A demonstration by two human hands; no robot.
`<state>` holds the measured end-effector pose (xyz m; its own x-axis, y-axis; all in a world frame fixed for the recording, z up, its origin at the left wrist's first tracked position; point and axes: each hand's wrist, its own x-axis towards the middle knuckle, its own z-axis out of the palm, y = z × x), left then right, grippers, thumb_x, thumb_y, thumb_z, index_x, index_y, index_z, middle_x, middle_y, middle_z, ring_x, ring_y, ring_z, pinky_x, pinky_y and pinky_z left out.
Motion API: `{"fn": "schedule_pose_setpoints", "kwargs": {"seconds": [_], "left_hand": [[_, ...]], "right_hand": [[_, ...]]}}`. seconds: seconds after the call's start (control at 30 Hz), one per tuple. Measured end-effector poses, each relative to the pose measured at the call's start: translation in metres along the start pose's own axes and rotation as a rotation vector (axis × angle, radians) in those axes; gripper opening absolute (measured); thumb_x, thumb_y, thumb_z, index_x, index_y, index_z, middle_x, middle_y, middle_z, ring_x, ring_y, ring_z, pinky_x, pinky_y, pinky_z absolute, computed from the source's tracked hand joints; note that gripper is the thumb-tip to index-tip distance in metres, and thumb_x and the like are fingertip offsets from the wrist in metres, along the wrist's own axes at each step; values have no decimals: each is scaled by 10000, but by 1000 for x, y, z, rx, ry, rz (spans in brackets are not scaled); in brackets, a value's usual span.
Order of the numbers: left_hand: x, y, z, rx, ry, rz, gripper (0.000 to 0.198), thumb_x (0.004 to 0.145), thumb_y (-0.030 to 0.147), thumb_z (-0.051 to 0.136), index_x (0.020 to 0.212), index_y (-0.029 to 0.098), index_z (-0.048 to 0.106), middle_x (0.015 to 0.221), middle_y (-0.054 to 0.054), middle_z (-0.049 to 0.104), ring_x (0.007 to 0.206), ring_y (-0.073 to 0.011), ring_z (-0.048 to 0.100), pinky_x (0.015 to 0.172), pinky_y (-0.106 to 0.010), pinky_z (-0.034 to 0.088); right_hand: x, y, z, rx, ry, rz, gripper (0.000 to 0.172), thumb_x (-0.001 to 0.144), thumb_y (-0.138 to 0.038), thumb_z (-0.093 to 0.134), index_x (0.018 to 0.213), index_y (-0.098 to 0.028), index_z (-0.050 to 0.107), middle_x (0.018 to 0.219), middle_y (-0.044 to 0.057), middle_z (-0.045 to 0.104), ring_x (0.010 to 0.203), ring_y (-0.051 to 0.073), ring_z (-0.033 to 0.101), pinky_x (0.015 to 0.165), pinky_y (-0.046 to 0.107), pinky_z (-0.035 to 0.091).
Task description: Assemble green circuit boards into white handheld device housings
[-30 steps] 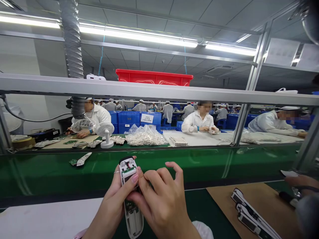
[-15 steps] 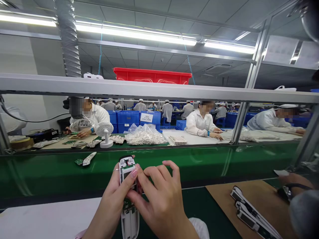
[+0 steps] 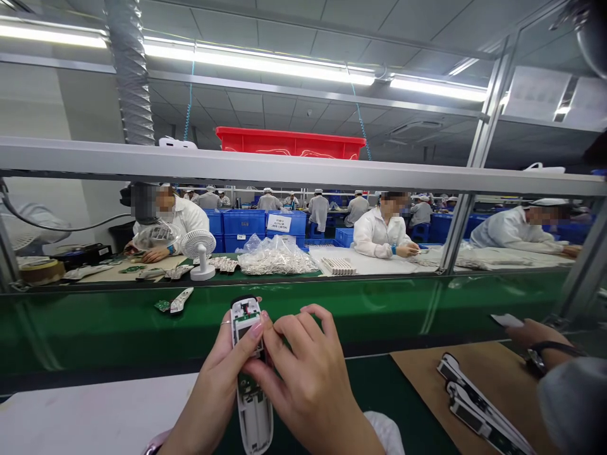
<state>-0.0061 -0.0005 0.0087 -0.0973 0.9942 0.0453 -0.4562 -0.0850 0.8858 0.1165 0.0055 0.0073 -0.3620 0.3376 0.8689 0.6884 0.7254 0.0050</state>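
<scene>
The left hand (image 3: 220,373) grips a slim white device (image 3: 256,420) from the side, fingers wrapped behind it and thumb laid across its front. From the other side, the right hand (image 3: 308,370) closes thumb and index fingertip at the device's edge, the remaining fingers bent and fanned upward, clear of it. The device is held between the two hands above the dark green surface (image 3: 379,388), its black-capped end pointing away from the person.

One device is in hand. To the right of the hands, two similar white units (image 3: 469,406) lie side by side on one brown sheet (image 3: 422,373); just beyond, one co-worker's hand (image 3: 531,335) holds a pale flat piece (image 3: 507,320). Ahead and to the left, one white handle part (image 3: 181,301) and one green circuit board (image 3: 162,306) sit together on the green belt (image 3: 379,309). One white sheet (image 3: 95,417) lies left of the hands.

The device shows its uncovered inside: red and dark wires near the capped end, green circuitry below them, a dark panel partly hidden by the left thumb, and a long, hollow, pale compartment at the rounded near end.
</scene>
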Motion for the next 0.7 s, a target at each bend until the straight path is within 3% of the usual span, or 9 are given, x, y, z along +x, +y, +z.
{"fn": "schedule_pose_setpoints", "kwargs": {"seconds": [0.13,0.23,0.33,0.43,0.57,0.7], "left_hand": [[6,1,-3,-33,-34,21,351,776,361,692,1091,245,590,839,22,643,795,-123,594,707,-188,479],[12,4,-6,-35,-65,86,177,800,353,657,863,194,610,701,28,575,676,-109,529,656,-191,464],[17,8,-7,-38,-85,101,203,786,362,658,784,174,581,643,20,538,588,-114,464,559,-212,438],[18,10,-8,-46,-73,65,241,778,382,661,864,172,580,639,13,539,575,-122,449,527,-223,414],[18,7,-9,-9,-72,104,218,825,392,610,870,190,541,662,23,531,634,-129,462,617,-245,422],[19,1,-12,64,-37,181,191,856,387,573,856,207,507,696,33,527,676,-132,468,673,-258,405]], "right_hand": [[3,8,4,285,-77,124,342,885,-371,570,1185,-205,556,843,15,569,812,168,514,796,348,408],[4,18,8,666,-132,368,268,887,-395,551,1060,-195,589,877,20,601,806,144,563,727,272,460],[3,24,13,855,-344,586,300,891,-442,518,830,-169,623,777,24,629,724,143,584,663,254,460],[-1,20,22,1023,-510,644,274,871,-419,549,836,-168,651,783,26,642,731,153,584,650,252,439],[-3,9,35,1251,-429,719,195,862,-344,562,852,-159,625,759,6,595,712,130,540,648,236,409],[-3,5,42,1284,-367,775,223,832,-366,591,786,-148,575,697,-14,521,640,103,458,591,221,357]]}}
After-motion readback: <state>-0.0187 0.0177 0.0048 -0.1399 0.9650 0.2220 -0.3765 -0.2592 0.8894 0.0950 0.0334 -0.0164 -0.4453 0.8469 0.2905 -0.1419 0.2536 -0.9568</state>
